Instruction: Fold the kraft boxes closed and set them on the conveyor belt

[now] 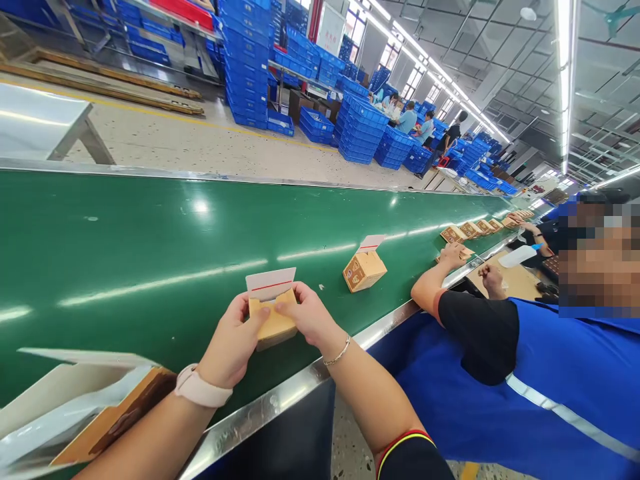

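Note:
My left hand (235,337) and my right hand (313,313) are closed around the two sides of a small tan carton (277,328) over the green belt. Both thumbs press on its top near the notched edge. Its white flap (271,283), crossed by a red line, stands up at the far side. To the right, a second tan carton (365,270) rests on the belt with its flap raised, touched by neither hand. Beside my left forearm at lower left is a larger open box (115,413) holding a pale plastic bag (75,410). The inside of the held carton is hidden.
The green conveyor belt (150,233) runs toward the upper right, with a metal edge (280,400) nearest me. A co-worker in a blue vest (550,360) sits close at right, one hand on a carton. More cartons (470,231) line the belt there. Blue crates (245,60) stand beyond.

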Demonstrator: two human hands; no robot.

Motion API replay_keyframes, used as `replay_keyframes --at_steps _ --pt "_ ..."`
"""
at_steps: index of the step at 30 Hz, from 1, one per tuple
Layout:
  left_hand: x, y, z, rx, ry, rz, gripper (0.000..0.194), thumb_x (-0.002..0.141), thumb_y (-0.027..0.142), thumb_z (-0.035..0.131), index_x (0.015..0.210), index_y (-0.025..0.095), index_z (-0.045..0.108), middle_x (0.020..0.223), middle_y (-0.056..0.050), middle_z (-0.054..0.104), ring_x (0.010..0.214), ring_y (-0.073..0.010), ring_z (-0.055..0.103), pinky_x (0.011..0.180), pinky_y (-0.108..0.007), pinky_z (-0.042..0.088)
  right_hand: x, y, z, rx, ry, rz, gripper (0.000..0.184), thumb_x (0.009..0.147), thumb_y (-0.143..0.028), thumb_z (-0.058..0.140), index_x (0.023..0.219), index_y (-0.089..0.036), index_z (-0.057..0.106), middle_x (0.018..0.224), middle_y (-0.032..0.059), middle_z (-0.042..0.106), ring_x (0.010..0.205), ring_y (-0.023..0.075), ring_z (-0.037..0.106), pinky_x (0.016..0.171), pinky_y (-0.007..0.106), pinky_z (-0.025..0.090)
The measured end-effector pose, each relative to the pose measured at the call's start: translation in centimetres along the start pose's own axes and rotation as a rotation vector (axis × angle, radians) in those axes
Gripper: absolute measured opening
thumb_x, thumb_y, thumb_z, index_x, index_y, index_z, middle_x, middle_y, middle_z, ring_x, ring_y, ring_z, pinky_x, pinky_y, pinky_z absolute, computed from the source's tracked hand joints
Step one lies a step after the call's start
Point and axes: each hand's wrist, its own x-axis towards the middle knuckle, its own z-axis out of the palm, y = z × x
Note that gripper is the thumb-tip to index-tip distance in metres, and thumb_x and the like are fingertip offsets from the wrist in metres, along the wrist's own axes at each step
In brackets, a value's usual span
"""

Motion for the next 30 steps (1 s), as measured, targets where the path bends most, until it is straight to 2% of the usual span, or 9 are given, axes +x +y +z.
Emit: replay_keyframes --at_steps 7,10,14,16,19,21,23,26,30 --pt "2.1 -1.7 2.9 0.027 -0.012 0.130 0.048 0.064 0.035 0.063 0.106 0.016 0.050 0.107 -0.011 0.061 0.105 -0.0272 0.059 0.093 -0.043 0.047 1.5 -2.2 -2.6 -0.018 -0.028 -0.049 0.038 0.047 -0.024 0.079 0.078 -0.018 0.058 0.076 -0.0024 0.065 0.073 0.0153 0.061 0.073 0.030 0.049" --pt "-0.1 -2.2 2.7 0.211 0.071 0.353 0.046 0.077 0.034 0.059 0.118 0.017 0.048 0.129 -0.015 0.052 0.127 -0.0280 0.046 0.110 -0.046 0.034 1.8 -2.7 -4.4 0.004 0.152 -0.154 0.043 0.054 -0.038 0.075 0.087 -0.018 0.058 0.088 0.0027 0.065 0.081 0.0176 0.061 0.073 0.031 0.049" --pt "-6.5 -1.8 -0.7 0.476 -0.346 0.832 0.026 0.086 0.021 0.053 0.112 0.021 0.054 0.111 -0.010 0.063 0.104 -0.0214 0.060 0.089 -0.036 0.050 0.5 -1.7 -5.7 -0.048 0.668 -0.634 0.038 0.071 -0.043 0.061 0.100 -0.021 0.050 0.105 0.0070 0.055 0.099 0.0195 0.056 0.079 0.035 0.049" --pt "-9.1 -1.3 -3.3 0.522 -0.578 1.028 0.020 0.087 0.012 0.049 0.103 0.022 0.056 0.088 -0.005 0.065 0.080 -0.0159 0.062 0.072 -0.027 0.052 -1.3 -0.5 -5.4 -0.142 0.723 -0.994 0.030 0.078 -0.036 0.058 0.103 -0.023 0.047 0.111 0.0077 0.050 0.104 0.0193 0.054 0.083 0.036 0.049" --pt "-9.5 -0.7 -7.5 0.466 -0.452 1.236 0.019 0.086 0.010 0.051 0.100 0.022 0.054 0.074 -0.002 0.058 0.071 -0.0153 0.056 0.067 -0.026 0.050 -4.3 1.5 -3.8 -0.386 0.412 -1.351 0.024 0.085 -0.025 0.052 0.109 -0.026 0.048 0.109 0.0070 0.050 0.101 0.0187 0.055 0.083 0.037 0.050" --pt "-7.6 -0.6 -9.9 0.434 -0.147 1.228 0.022 0.087 0.015 0.054 0.108 0.024 0.053 0.085 -0.004 0.058 0.079 -0.0163 0.056 0.068 -0.027 0.050 -5.5 2.6 -2.4 -0.574 0.130 -1.396 0.029 0.087 -0.025 0.050 0.116 -0.024 0.049 0.108 0.0085 0.054 0.101 0.0202 0.056 0.086 0.039 0.051" --pt "-4.8 -0.5 -11.9 0.517 0.007 1.124 0.033 0.091 0.025 0.054 0.124 0.025 0.048 0.108 -0.008 0.058 0.094 -0.0187 0.057 0.072 -0.028 0.051 -5.6 3.4 -1.0 -0.714 -0.051 -1.373 0.040 0.088 -0.031 0.050 0.127 -0.022 0.046 0.116 0.0121 0.055 0.110 0.0237 0.054 0.092 0.044 0.049" --pt "-1.1 -0.3 -13.3 0.766 -0.153 1.032 0.052 0.094 0.042 0.048 0.142 0.025 0.036 0.137 -0.015 0.048 0.120 -0.0270 0.051 0.087 -0.037 0.050 -4.2 4.1 0.4 -0.836 -0.136 -1.330 0.059 0.090 -0.043 0.050 0.141 -0.020 0.034 0.132 0.0162 0.050 0.128 0.0298 0.044 0.102 0.053 0.042" --pt "0.9 -0.6 -13.0 0.955 -0.357 1.222 0.057 0.098 0.046 0.037 0.150 0.025 0.024 0.141 -0.014 0.047 0.135 -0.0306 0.037 0.105 -0.048 0.038 -2.4 3.8 0.9 -0.912 -0.165 -1.257 0.062 0.087 -0.048 0.055 0.140 -0.020 0.036 0.136 0.0164 0.051 0.133 0.0294 0.042 0.107 0.053 0.037"
